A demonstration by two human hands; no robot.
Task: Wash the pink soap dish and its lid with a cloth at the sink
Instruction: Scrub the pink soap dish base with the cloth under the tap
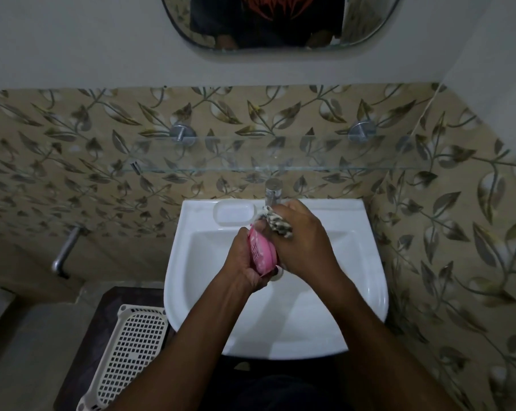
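Note:
Over the white sink (369,280), my left hand (246,262) grips a pink soap dish part (262,252) with a slotted face, held on edge. I cannot tell whether it is the dish or the lid. My right hand (305,241) is closed on a patterned cloth (277,222), which is bunched up and pressed against the pink piece's upper end. Both hands are just below the chrome tap (273,192). No other pink piece is in view.
A moulded soap recess (234,213) sits on the sink's back left. A glass shelf (250,155) hangs above the tap, with a mirror (280,22) higher up. A white perforated basket (132,351) rests on a dark stool at lower left. A metal pipe (65,252) juts from the left wall.

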